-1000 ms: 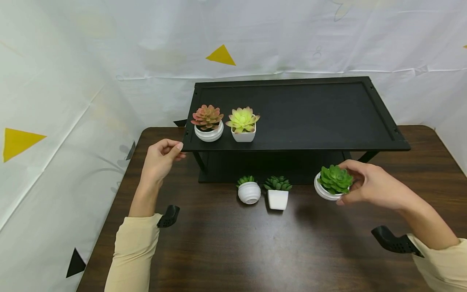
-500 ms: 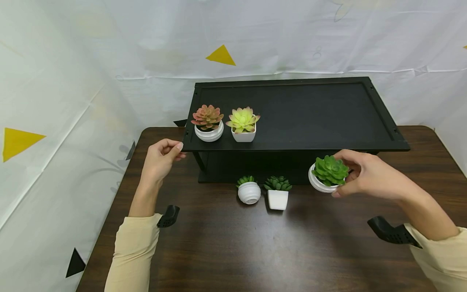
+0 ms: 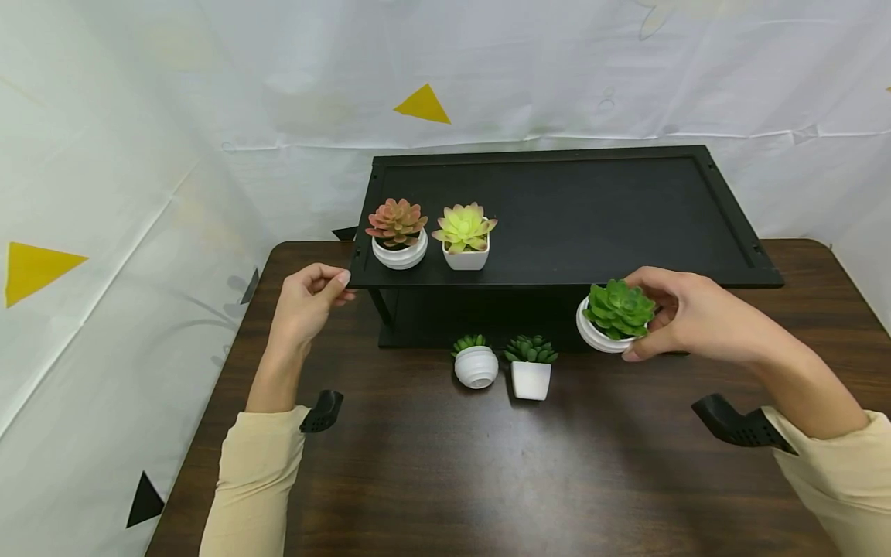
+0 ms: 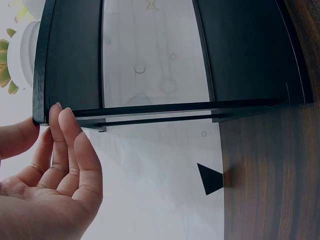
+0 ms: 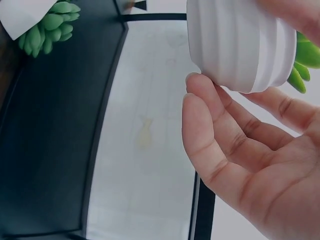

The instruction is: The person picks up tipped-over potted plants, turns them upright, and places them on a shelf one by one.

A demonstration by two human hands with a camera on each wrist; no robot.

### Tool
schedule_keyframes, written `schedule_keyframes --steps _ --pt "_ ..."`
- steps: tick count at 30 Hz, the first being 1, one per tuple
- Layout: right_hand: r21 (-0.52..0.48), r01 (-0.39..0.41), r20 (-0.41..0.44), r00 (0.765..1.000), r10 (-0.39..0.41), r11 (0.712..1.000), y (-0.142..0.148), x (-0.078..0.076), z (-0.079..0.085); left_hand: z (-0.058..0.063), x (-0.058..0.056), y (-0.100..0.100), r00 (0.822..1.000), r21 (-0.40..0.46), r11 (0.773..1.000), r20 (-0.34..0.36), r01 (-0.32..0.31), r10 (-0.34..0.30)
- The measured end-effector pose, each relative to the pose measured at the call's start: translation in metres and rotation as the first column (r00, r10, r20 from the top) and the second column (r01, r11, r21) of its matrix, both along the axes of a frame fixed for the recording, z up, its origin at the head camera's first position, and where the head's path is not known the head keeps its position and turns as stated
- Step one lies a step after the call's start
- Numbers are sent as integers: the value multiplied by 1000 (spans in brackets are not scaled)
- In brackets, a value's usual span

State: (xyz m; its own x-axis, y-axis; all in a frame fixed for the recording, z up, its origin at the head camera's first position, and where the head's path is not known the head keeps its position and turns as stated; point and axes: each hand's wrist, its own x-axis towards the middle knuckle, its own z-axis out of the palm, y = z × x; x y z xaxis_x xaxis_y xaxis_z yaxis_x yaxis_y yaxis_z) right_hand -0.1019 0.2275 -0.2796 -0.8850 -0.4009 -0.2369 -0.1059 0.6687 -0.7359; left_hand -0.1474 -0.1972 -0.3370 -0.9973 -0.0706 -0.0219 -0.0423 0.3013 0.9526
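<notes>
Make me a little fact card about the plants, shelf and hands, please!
Left hand: pinches the near left corner of the black shelf
Right hand: holds a bright green plant in a white pot, off the table
On the shelf's top: a reddish plant; a yellow-green plant
On the table: a small green plant; a dark green plant

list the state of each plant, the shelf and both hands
Black shelf: standing on the table
Red succulent: upright on shelf top
Yellow-green succulent: upright on shelf top
Round-potted succulent: lying on its side
Square-potted succulent: seemingly on its side
Bright green succulent: lifted off the table
Left hand: pinches the shelf's front left corner
Right hand: grips the bright green succulent's pot
</notes>
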Motion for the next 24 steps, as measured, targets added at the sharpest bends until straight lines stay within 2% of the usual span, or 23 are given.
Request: schedule_keyframes --steps 20,24 --pt "10 -31 -43 999 32 999 -17 -18 10 1 0 0 1000 1 1000 1 1 -1" --pt "37 -34 -53 998 36 999 -21 -22 12 1 0 0 1000 -6 1000 2 3 -3"
